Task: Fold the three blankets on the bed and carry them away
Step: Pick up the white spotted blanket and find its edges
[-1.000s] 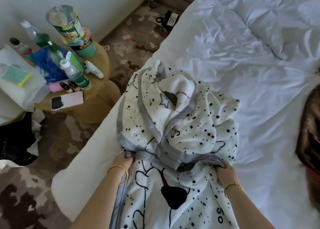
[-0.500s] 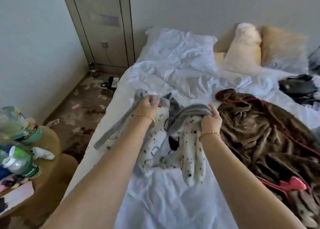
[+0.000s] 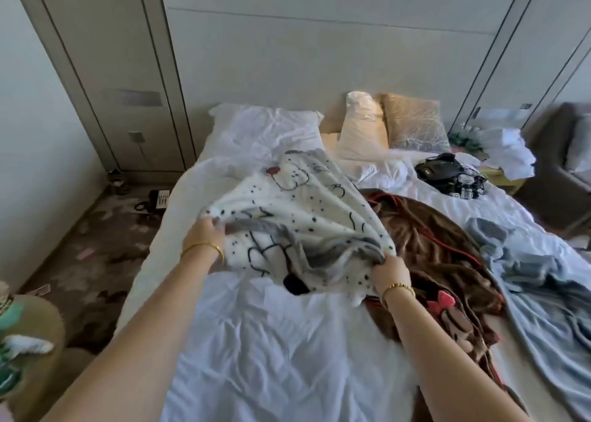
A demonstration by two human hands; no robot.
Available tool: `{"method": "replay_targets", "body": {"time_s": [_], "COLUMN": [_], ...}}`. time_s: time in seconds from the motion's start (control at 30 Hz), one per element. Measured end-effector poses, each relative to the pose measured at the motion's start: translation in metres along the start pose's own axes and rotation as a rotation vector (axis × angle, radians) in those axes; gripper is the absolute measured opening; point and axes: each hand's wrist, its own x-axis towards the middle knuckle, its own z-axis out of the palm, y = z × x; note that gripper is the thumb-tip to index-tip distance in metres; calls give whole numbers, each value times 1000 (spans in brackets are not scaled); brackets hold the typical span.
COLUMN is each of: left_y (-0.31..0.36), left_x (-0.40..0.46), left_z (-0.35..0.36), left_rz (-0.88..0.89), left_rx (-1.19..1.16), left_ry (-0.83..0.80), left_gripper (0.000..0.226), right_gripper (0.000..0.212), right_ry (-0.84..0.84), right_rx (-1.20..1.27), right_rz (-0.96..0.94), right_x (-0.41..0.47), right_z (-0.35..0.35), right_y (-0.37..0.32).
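The left hand [image 3: 204,234], a gold bangle on its wrist, gripped one grey-trimmed corner of the white fleece blanket with black spots and cartoon line drawings [image 3: 297,210], fingers curled over the edge. The right hand [image 3: 390,269], with a gold bracelet, pinched the opposite bunched grey edge. Between them the spotted blanket was lifted and spread over the white rumpled bed sheet [image 3: 271,341], its far end reaching towards the white pillow [image 3: 265,127]. Just beside it to the right lay the crumpled brown plush blanket with red trim and a pink bow [image 3: 438,249], partly under the spotted one. Further right sprawled the pale blue thin blanket [image 3: 537,281].
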Motion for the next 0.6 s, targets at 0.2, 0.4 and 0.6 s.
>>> {"method": "replay_targets", "body": {"time_s": [0.2, 0.4, 0.6], "left_y": [-141, -139, 34], "left_x": [-111, -122, -47], "left_z": [124, 116, 3], "left_rz": [-265, -237, 154], "left_rx": [246, 171, -192], "left_ry": [-465, -422, 159], "left_gripper": [42, 30, 40], "right_gripper": [27, 30, 50], "right_ry": [-527, -502, 34], "right_rx": [-271, -154, 433], "right_rz": [189, 207, -228], "right_x": [-77, -87, -47], "right_z": [97, 87, -24], "right_y": [126, 118, -56]}}
